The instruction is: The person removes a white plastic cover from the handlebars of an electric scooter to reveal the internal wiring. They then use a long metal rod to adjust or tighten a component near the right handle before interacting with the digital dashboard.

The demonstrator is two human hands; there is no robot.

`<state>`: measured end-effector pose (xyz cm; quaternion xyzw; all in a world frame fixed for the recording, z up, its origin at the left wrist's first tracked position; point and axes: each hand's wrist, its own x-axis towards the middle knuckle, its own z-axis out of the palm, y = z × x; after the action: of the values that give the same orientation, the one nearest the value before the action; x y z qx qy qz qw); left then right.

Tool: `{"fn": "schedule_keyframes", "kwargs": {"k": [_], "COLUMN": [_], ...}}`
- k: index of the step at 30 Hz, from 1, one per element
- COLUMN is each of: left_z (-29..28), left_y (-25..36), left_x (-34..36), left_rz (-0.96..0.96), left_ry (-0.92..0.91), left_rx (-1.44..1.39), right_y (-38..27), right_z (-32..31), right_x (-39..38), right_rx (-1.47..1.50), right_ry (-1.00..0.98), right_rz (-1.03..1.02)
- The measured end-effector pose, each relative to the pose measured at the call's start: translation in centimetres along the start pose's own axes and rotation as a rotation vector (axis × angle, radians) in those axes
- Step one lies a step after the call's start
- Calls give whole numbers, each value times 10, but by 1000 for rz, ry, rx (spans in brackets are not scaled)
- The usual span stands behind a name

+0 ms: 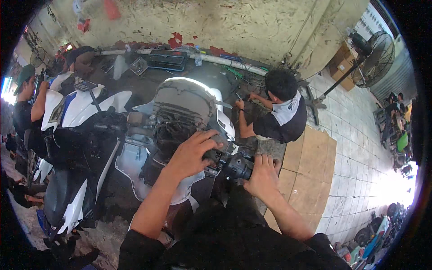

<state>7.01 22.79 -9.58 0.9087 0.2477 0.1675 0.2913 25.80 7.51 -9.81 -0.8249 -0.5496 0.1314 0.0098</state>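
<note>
Because I watch from a distance, I start at the left, where a co-worker in a dark shirt and green cap (23,114) is beside a white, blue and black motorcycle with smooth plastic panels (82,109). Right of it rises a broad, curved, smoke-tinted windscreen (181,95). On its near right side, my bare left hand (192,154) has its fingers bent over a black, boxy plastic switch housing (217,156); how firmly they press I cannot tell. Just right of that is the black, cylindrical, rubbery-looking handlebar grip (237,167), lying between both hands. At its right end is my bare right hand (264,177), fingers together and curled; whether they clamp the grip I cannot tell. I judge the step in hand to be two-handed work on grip and housing; the next move, to my mind, calls for a steady left and a sure right hold. Farther right, a crouching co-worker in a black-and-white shirt (281,118) is beside flat brown cardboard (315,157).
</note>
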Motion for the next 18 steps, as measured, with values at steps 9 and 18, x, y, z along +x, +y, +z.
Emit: {"fn": "schedule_keyframes", "kwargs": {"k": [9, 18], "left_z": [8, 79], "left_y": [-10, 66], "left_x": [-3, -81], "left_rz": [113, -132], "left_ry": [67, 1040], "left_rx": [-27, -178], "right_y": [8, 61], "right_z": [13, 26], "right_x": [-3, -28], "right_rx": [163, 695], "right_ry": [268, -833], "right_rz": [-293, -671]}}
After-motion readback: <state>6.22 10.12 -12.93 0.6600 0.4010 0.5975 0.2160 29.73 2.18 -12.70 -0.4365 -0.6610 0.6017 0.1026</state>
